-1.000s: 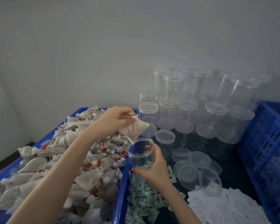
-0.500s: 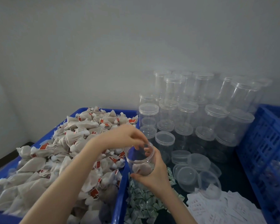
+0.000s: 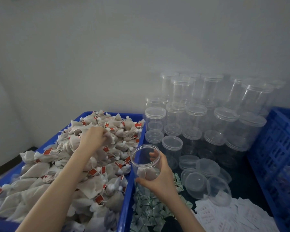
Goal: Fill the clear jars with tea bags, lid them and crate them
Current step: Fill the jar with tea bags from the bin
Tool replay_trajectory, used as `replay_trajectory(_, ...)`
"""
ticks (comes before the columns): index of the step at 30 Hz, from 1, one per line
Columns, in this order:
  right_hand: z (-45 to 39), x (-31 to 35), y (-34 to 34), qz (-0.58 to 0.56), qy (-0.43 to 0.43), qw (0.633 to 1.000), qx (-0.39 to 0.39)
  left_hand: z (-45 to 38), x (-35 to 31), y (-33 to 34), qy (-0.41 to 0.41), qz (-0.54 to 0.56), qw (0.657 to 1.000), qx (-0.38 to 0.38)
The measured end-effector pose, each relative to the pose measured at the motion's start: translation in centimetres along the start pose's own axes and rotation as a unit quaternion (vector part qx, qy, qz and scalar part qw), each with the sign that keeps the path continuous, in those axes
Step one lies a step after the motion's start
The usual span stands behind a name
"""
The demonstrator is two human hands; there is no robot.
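Right hand [image 3: 159,178] is wrapped around the open jar [image 3: 145,162], thumb across the lower front, fingertips showing through the clear wall on the far side. The jar is held up in the air with no lid on, tipped a little toward the camera, and a tea bag [image 3: 147,173] or two lies in its bottom. Left of that jar, the left hand [image 3: 95,137] is down in the heap of tea bags [image 3: 60,164], fingers curled into the pile and closing on a bag, though exactly what it has caught is hidden under the knuckles. The heap fills the blue bin [image 3: 124,206], whose near wall runs just left of the jar. Under the jar lies a spread of small green-and-white sachets [image 3: 149,211]. Right of the jar, loose clear lids [image 3: 206,178] lie overlapping on the dark surface, and beyond them, behind the jar, lidded empty jars [image 3: 208,114] stand stacked against the wall. Nearer than the lids, white paper slips [image 3: 233,216] lie scattered. Far right of the jar stands a blue slatted crate [image 3: 274,148], its contents too blurred to make out.
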State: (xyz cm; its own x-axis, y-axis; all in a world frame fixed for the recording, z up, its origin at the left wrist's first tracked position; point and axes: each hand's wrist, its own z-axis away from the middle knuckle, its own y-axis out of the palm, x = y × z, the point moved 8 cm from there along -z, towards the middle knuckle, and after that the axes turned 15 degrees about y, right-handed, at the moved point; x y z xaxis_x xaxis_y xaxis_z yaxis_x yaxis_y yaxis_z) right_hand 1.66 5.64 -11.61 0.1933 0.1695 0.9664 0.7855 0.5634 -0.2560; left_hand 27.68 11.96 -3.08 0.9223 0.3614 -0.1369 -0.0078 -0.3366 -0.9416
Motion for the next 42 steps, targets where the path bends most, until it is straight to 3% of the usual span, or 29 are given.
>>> replay_trajectory(4, -0.5, -0.2, -0.1, -0.011, 0.011, 1.000, 0.005, 0.1, -2.4, -3.6, 0.046, 0.113, 0.987, -0.109)
replay_trajectory(7, -0.8, -0.4, 0.0, -0.012, 0.011, 1.000, 0.006, 0.8, -5.9, -6.1, 0.091, 0.250, 0.955, -0.129)
replay_trajectory(9, -0.8, -0.4, 0.0, -0.015, 0.011, 1.000, 0.006, 1.2, -8.4, -6.8, 0.124, 0.322, 0.934, -0.089)
replay_trajectory(12, -0.8, -0.3, -0.1, -0.027, 0.003, 1.000, -0.002, 1.7, -11.7, -6.9, 0.181, 0.338, 0.924, 0.006)
replay_trajectory(15, -0.7, 0.0, -0.7, -0.041, -0.006, 0.999, -0.013, 2.0, -13.8, -5.8, 0.218, 0.272, 0.933, 0.091)
replay_trajectory(19, -0.3, 0.5, -1.2, -0.037, -0.021, 0.999, -0.020, 1.9, -17.0, -2.9, 0.275, 0.106, 0.945, 0.145)
replay_trajectory(23, 0.0, 1.3, -1.5, -0.024, -0.041, 0.998, -0.029, 2.8, -20.7, 1.3, 0.335, -0.003, 0.914, 0.231)
replay_trajectory(26, 0.2, 1.2, -1.5, -0.028, -0.040, 0.999, -0.017, 3.2, -20.4, 1.8, 0.347, 0.090, 0.882, 0.306)
replay_trajectory(28, 0.2, 0.8, -1.8, -0.041, -0.032, 0.998, -0.021, 1.9, -18.5, -0.3, 0.288, 0.251, 0.890, 0.250)
replay_trajectory(30, 0.2, 0.4, -2.2, -0.047, -0.024, 0.998, -0.033, -0.4, -14.7, -1.8, 0.206, 0.324, 0.916, 0.117)
replay_trajectory(31, 0.2, 0.3, -2.3, -0.046, -0.019, 0.998, -0.037, -1.3, -12.6, -1.6, 0.170, 0.271, 0.945, 0.073)
replay_trajectory(32, 0.1, 0.2, -2.5, -0.045, -0.014, 0.998, -0.039, -1.7, -10.8, -0.6, 0.141, 0.162, 0.973, 0.081)
replay_trajectory(33, 0.1, 0.0, -2.6, -0.045, -0.010, 0.998, -0.041, -1.6, -9.3, 1.5, 0.112, 0.058, 0.983, 0.134)
replay_trajectory(35, 0.0, -0.3, -2.6, -0.046, 0.002, 0.998, -0.038, -0.2, -7.6, 6.6, 0.065, -0.063, 0.959, 0.268)
replay_trajectory(37, 0.0, -0.3, -2.3, -0.042, 0.007, 0.998, -0.034, 0.8, -6.9, 10.1, 0.055, -0.111, 0.936, 0.331)
replay_trajectory(42, 0.2, -0.5, -2.2, -0.033, 0.010, 0.999, -0.037, 0.1, -6.6, 12.8, 0.080, -0.203, 0.924, 0.315)
